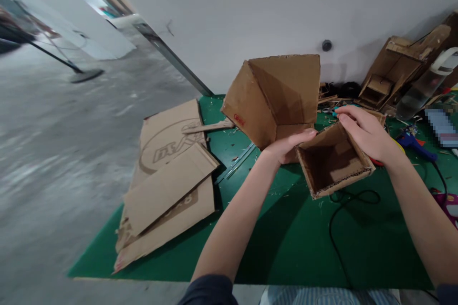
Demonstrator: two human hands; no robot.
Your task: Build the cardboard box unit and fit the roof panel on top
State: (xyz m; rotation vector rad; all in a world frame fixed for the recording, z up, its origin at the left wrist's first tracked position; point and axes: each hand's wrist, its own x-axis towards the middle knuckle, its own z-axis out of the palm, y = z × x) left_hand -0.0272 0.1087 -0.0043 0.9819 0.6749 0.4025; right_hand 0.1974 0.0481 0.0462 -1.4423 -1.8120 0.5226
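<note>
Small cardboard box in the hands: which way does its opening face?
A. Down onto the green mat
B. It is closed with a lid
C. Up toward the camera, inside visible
C: the small cardboard box, held between the left hand and right hand, shows its empty brown inside.

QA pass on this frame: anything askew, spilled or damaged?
Small cardboard scraps litter the green mat by the wall. Flat brown cardboard sheets overhang its left edge. Left hand and right hand hold an intact open brown cardboard box.
</note>
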